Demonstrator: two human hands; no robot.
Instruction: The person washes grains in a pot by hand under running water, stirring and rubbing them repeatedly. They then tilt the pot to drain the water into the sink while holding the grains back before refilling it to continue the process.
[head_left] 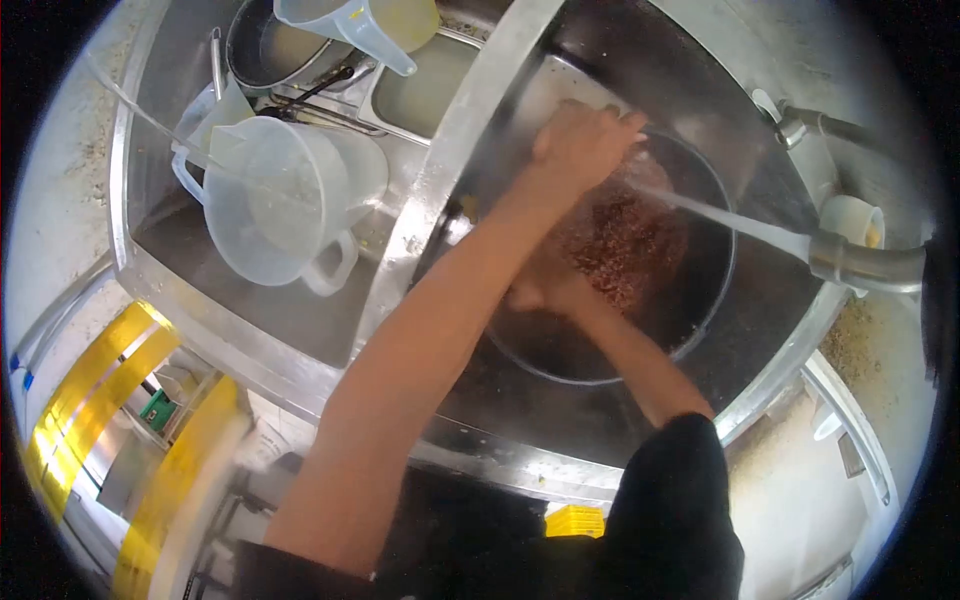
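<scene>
A dark round metal bowl [707,322] stands in the right sink basin and holds reddish-brown grains [622,243] in water. My left hand [583,142] reaches across to the bowl's far rim, its fingers curled over the edge where the water lands. My right hand [545,288] is down inside the bowl at the near edge of the grains, partly hidden behind my left forearm. A stream of water [725,217] runs from the steel tap [862,262] on the right into the bowl.
The left basin holds a clear plastic measuring jug [285,205] on its side, a second jug [362,24] and a metal pot [268,50]. A steel divider [462,140] separates the basins. A small cup [850,215] sits by the tap. Below the sink lies a yellow crate [575,520].
</scene>
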